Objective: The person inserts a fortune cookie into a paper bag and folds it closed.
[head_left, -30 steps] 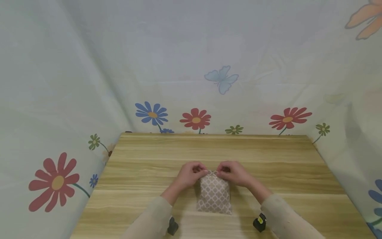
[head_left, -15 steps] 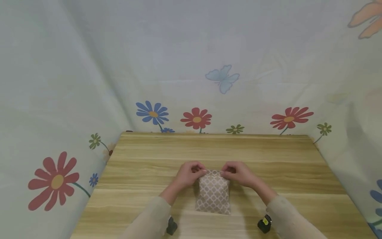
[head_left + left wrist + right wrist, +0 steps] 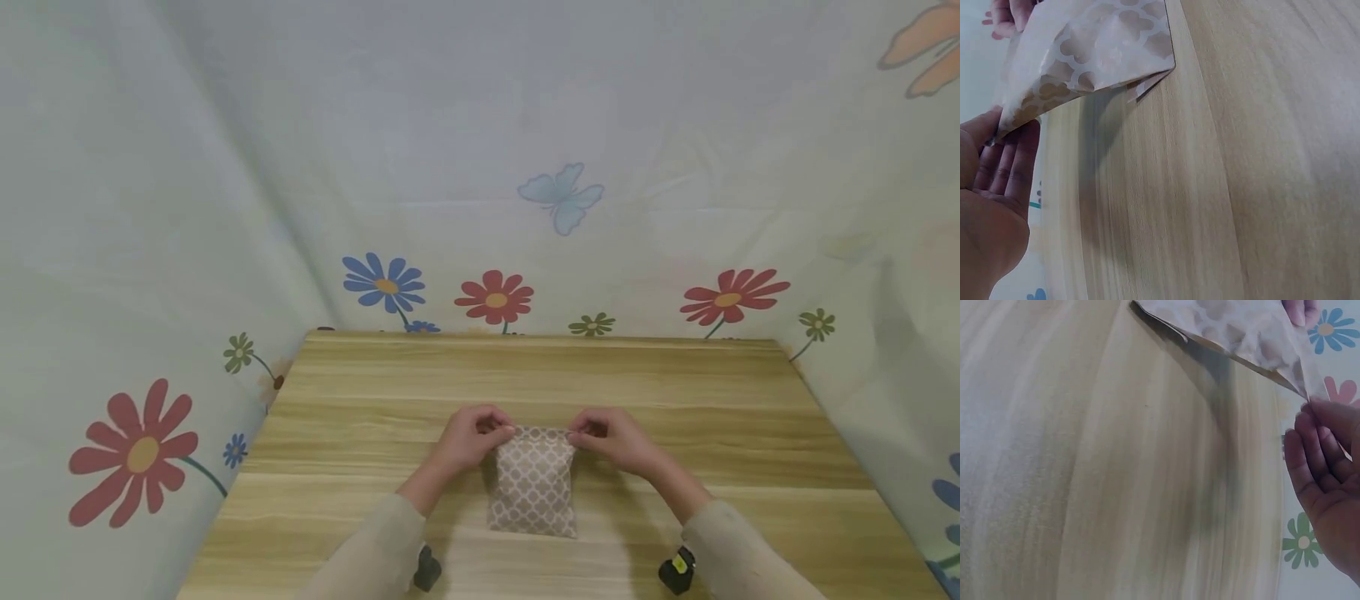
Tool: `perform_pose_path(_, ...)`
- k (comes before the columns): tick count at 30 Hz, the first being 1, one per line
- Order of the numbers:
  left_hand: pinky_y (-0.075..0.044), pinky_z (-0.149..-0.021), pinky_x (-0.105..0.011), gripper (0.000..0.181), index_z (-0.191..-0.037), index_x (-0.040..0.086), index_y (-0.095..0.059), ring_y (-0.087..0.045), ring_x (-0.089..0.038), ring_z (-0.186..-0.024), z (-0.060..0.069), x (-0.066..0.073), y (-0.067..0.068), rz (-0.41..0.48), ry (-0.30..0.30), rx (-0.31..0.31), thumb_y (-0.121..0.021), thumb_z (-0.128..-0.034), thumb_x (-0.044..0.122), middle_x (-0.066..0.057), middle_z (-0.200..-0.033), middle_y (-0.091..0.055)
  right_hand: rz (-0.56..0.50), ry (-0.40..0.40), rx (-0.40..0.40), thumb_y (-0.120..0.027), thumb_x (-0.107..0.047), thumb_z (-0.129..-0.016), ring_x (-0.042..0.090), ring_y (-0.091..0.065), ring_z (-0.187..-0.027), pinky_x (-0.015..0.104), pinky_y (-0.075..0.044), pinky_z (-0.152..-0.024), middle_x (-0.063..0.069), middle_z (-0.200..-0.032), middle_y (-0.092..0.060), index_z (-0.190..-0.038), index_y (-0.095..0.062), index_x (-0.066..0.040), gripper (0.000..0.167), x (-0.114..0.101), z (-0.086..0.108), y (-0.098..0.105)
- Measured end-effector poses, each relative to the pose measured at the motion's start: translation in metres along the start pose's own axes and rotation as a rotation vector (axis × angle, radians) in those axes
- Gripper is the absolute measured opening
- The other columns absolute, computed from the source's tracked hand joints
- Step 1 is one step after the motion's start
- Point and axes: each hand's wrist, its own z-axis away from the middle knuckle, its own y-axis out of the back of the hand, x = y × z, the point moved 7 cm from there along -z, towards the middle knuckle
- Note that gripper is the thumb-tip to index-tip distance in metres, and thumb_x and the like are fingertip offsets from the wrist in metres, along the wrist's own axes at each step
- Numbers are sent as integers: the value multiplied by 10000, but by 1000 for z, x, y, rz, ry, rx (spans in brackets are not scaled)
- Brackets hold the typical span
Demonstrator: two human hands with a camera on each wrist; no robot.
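Note:
A small beige pouch (image 3: pixel 532 483) with a white lattice pattern leans over the tabletop, its far edge raised and its near edge at the wood. My left hand (image 3: pixel 468 437) pinches the far left corner between thumb and fingers. At the far right corner my right hand (image 3: pixel 618 442) holds the edge in the same kind of pinch. In the left wrist view, the pouch (image 3: pixel 1110 44) slants down from the left hand (image 3: pixel 997 200) to the table. The right wrist view has the right hand (image 3: pixel 1329 469) at a pointed corner. Whether anything is inside cannot be seen.
The wood-grain table (image 3: pixel 360 375) reaches back to a pale hanging sheet (image 3: pixel 450 125) printed with flowers and butterflies. Sheeting also stands at both sides. Small black devices (image 3: pixel 677 571) sit under the wrists, beside the sleeves.
My right hand has slid rightward along the pouch's far edge, from near the middle to the corner. The left hand and the pouch have shifted slightly left.

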Motion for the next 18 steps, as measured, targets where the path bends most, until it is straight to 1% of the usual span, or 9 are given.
perform_pose_path(5,-583,-779,-263,78,-1012,119,-778,-663,-110,-853,1,-1,-1,-33,14,-48,-802,-967,178,36,-937,-736,25,5,7,-749,-134,-1001,113,-641,-821,248,-554,-714,-9,-903,-724,-981,-779,-90,57,-2,2,-1)
perform_pose_path(11,-587,-782,-264,58,-990,158,-780,-668,-99,-841,0,-2,0,-122,26,-95,-811,-961,197,70,-917,-737,65,-19,13,-742,-120,-1003,97,-645,-841,245,-561,-727,-14,-922,-724,-984,-765,-81,50,-2,6,-1)
perform_pose_path(14,-588,-781,-263,35,-967,169,-772,-663,-81,-832,-1,2,-2,-206,3,-111,-799,-969,190,84,-901,-731,124,7,25,-751,-102,-988,80,-650,-838,252,-575,-738,-30,-912,-726,-969,-758,-82,28,-3,6,-2)
perform_pose_path(15,-583,-783,-254,31,-962,177,-768,-658,-65,-829,-1,4,-2,-250,-5,-116,-794,-973,191,96,-895,-727,155,21,30,-757,-98,-980,67,-645,-830,250,-575,-737,-47,-902,-722,-960,-756,-91,22,-3,6,-3)
perform_pose_path(18,-582,-782,-252,30,-964,164,-761,-645,-49,-817,-3,11,-6,-391,-66,-128,-788,-970,177,93,-887,-720,255,82,56,-770,-59,-949,41,-628,-794,252,-581,-719,-70,-864,-708,-928,-752,-104,53,-5,5,-5)
